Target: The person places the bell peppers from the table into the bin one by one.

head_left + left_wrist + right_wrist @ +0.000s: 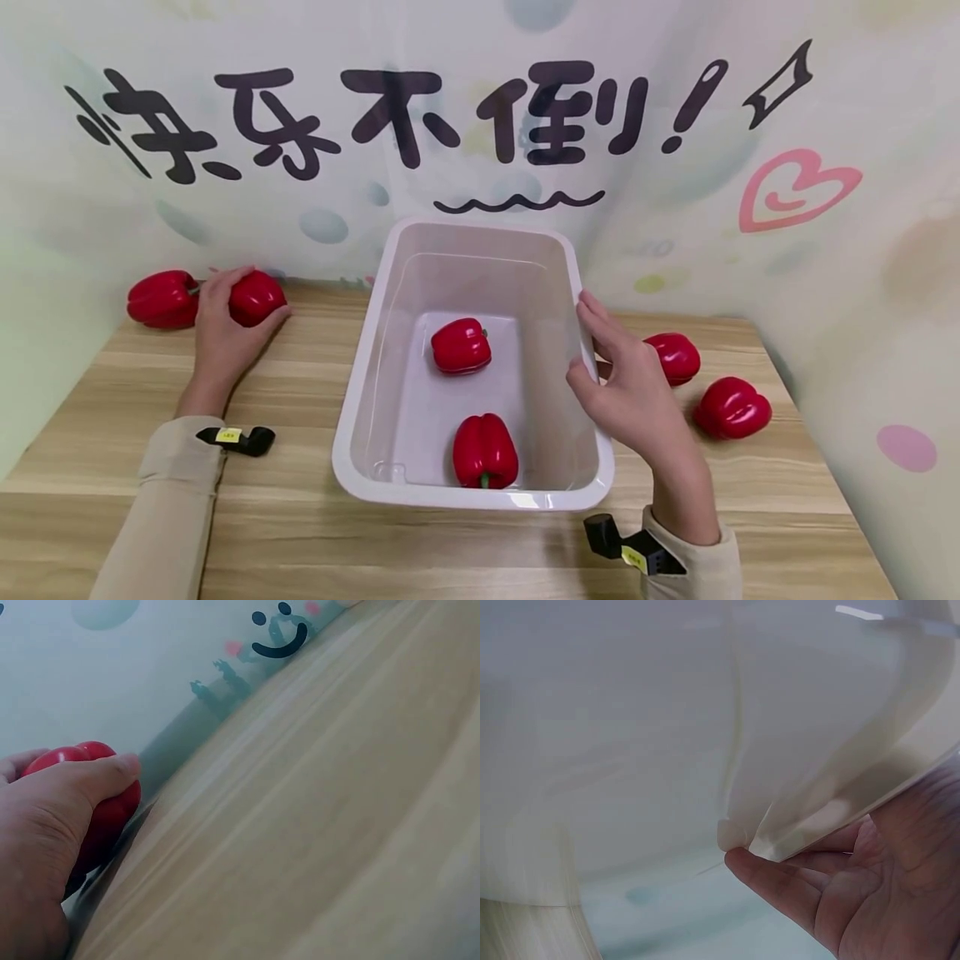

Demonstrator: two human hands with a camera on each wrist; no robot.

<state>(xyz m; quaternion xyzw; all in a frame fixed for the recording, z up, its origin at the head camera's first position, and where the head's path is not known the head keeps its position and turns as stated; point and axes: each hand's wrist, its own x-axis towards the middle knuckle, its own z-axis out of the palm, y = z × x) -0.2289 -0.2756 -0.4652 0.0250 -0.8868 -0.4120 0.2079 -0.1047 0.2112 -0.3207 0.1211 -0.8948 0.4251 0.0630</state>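
"Glossy red bell pepper (258,298): where is it held?"

"In the left hand (227,335), between fingers and thumb, well left of the off-white rectangular plastic tub (465,497), whose right rim is gripped by the right hand (633,392); 2 similar peppers (485,450) are contained inside."

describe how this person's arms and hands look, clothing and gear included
The left grip and right grip are bare, ungloved hands. The left sleeve and right sleeve are beige. A black left wrist device and black right wrist device each carry a yellow label; no cables show.
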